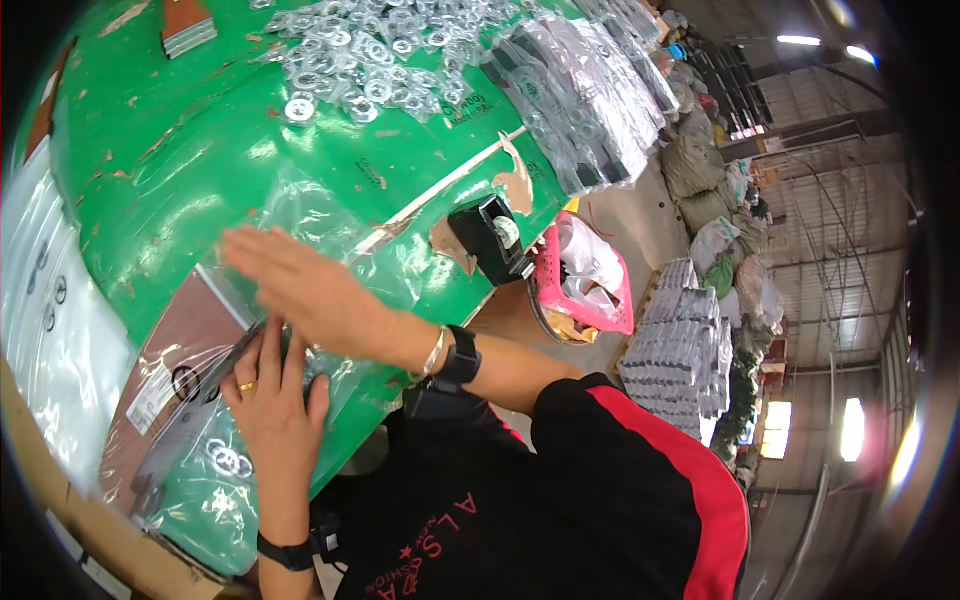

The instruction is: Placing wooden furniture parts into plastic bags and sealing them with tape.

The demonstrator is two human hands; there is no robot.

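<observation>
A clear plastic bag (330, 215) lies on the green table with a flat brown panel (172, 345) in it. The panel carries a white label, and a dark strip runs along its near side. My left hand (275, 400) rests on the bag at the dark strip, fingers stretched out. Just beyond it, my right hand (305, 290) is held flat over the bag's open-looking end, fingers extended and together. Whether its palm touches the plastic I cannot tell. A few silvery rings (228, 460) show through plastic beside my left wrist.
A heap of small bagged ring parts (375, 70) covers the far table. Wrapped grey packs (580, 100) are stacked at far right. A black tape dispenser (492, 238) stands by the right edge, above a pink basket (590, 290). Clear bags (60, 290) pile at left.
</observation>
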